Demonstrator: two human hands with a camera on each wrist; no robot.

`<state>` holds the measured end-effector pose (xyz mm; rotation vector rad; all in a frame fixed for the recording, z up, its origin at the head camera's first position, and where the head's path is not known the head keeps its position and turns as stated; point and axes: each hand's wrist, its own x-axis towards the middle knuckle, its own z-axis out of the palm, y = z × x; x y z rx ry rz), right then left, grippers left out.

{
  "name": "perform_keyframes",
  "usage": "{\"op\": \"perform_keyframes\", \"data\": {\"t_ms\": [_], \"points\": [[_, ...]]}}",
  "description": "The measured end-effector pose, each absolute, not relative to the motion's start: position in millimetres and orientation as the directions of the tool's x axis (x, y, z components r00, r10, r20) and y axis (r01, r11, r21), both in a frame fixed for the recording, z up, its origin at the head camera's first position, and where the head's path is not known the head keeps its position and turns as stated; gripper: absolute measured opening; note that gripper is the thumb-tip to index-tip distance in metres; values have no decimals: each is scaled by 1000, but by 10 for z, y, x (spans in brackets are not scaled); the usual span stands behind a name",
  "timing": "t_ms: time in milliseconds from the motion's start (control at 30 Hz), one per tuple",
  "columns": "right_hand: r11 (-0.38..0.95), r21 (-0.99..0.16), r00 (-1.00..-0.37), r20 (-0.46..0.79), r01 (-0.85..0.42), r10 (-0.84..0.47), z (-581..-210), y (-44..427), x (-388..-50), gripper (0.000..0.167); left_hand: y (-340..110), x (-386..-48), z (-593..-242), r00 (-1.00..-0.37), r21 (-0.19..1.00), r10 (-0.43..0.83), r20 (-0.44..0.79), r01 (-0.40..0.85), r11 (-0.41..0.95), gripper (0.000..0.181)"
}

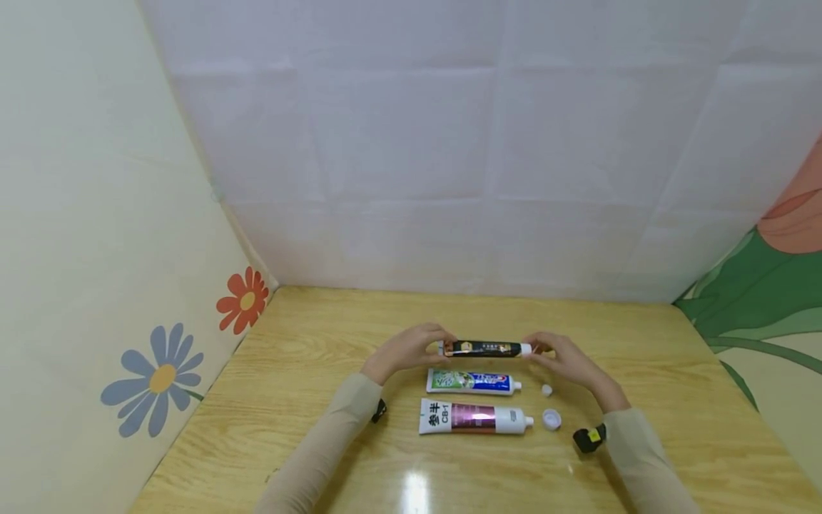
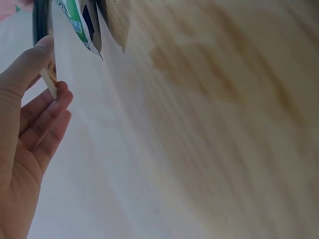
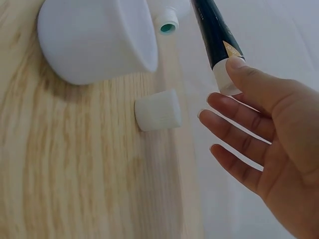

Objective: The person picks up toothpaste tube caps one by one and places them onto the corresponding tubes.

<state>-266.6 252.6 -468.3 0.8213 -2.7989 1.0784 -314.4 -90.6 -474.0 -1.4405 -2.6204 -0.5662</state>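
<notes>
A black toothpaste tube (image 1: pixel 484 349) is held level between both hands, farthest back of three tubes. My left hand (image 1: pixel 411 350) pinches its flat crimped end between thumb and fingers. At the other end, my right hand (image 1: pixel 565 358) has thumb and index finger on the white cap (image 3: pixel 225 78), its other fingers spread loosely. Nearer me lies a green and blue toothpaste tube (image 1: pixel 472 382), its nozzle bare. Nearest is a white and pink toothpaste tube (image 1: pixel 475 417), uncapped too. A small white cap (image 1: pixel 546 390) and a larger white cap (image 1: pixel 551 419) stand beside their nozzles.
The wooden table (image 1: pixel 308 343) meets a white cloth backdrop (image 1: pixel 411 178) behind the tubes. A wall with painted flowers (image 1: pixel 160 378) borders the left side, and painted green leaves (image 1: pixel 758 307) cover the right. Dark wrist cameras (image 1: pixel 589 437) sit below both wrists.
</notes>
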Motion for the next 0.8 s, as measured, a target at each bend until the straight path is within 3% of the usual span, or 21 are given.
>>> {"op": "perform_keyframes", "data": {"t_ms": [333, 800], "points": [[628, -622, -864, 173, -468, -472, -4714, 2527, -2702, 35, -874, -3119, -4701, -611, 344, 779, 140, 768, 541, 47], [659, -589, -859, 127, -467, -496, -4772, 2489, -2790, 29, -877, -3183, -4757, -628, 353, 774, 84, 745, 566, 47]]}}
